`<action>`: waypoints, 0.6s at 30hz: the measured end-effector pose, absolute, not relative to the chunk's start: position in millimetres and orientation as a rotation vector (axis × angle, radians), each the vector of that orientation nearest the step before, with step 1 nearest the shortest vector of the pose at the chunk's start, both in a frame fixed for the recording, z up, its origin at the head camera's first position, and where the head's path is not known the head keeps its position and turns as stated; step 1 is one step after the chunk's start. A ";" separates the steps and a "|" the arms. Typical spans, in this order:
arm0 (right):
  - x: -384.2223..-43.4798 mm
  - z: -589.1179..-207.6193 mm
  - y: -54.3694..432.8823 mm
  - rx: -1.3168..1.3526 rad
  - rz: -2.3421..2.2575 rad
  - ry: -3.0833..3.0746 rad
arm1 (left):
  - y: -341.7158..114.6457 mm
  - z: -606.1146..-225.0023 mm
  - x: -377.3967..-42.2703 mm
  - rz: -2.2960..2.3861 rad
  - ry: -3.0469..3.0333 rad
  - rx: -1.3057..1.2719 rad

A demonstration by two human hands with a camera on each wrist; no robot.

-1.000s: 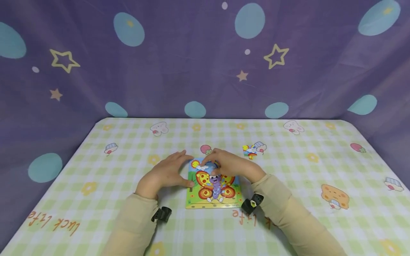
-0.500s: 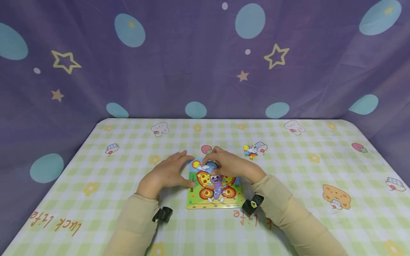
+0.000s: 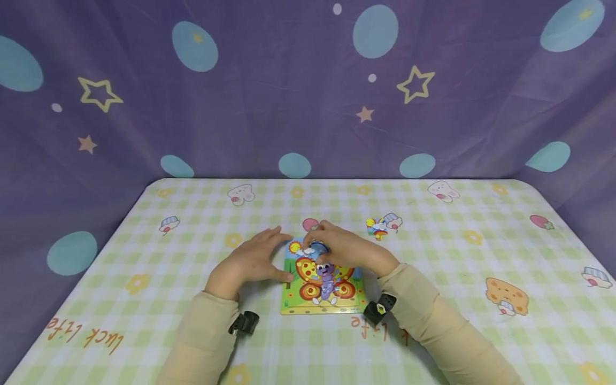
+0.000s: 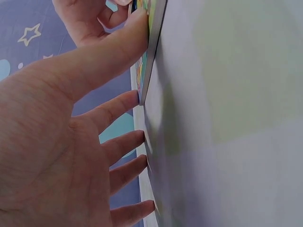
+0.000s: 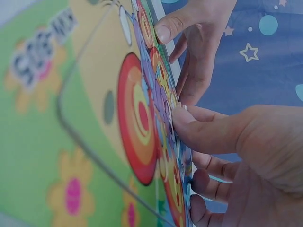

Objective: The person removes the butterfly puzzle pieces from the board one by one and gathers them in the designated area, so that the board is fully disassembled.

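Observation:
A butterfly jigsaw puzzle [image 3: 325, 310] lies on the table, its board in bright colours with a sun, clouds and a purple body between two wings. My left hand [image 3: 252, 259] is beside its left edge; the thumb rests on the board and the straight fingers touch the cloth beyond the far corner, as the left wrist view shows. My right hand [image 3: 344, 247] reaches over the upper part from the right. Its bent thumb and fingers pinch a blue puzzle piece [image 3: 318, 249] above the butterfly's head. The hand hides the board's upper right corner.
Another puzzle piece [image 3: 377, 228], with a sun and a rainbow, lies on the cloth behind the right hand. A green checked tablecloth [image 3: 433, 331] covers the table. A purple curtain [image 3: 269, 96] hangs along the far edge and both sides.

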State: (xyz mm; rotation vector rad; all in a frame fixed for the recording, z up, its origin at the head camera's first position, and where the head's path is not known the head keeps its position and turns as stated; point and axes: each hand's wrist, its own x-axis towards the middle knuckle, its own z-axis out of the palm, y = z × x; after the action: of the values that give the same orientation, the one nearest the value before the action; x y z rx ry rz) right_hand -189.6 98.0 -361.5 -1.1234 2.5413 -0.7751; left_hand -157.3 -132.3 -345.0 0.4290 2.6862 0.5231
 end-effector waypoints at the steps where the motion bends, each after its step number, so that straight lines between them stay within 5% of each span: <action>1: -189.6 -361.3 97.4 -1.110 -0.771 2.547 | -132.5 -345.0 -157.2 0.524 2.687 0.431; 11: -191.3 -358.7 93.7 -0.837 -0.778 2.601 | -132.8 -344.7 -156.6 0.533 2.689 0.438; 18: -195.6 -358.9 99.8 -0.910 -0.822 2.586 | -133.9 -346.1 -157.5 0.531 2.690 0.436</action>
State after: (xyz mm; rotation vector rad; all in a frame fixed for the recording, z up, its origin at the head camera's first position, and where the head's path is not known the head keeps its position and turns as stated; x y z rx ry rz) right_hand -195.6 99.8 -358.9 -0.9101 2.5858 -0.8220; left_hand -157.5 -133.9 -346.1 0.4357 2.6896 0.5313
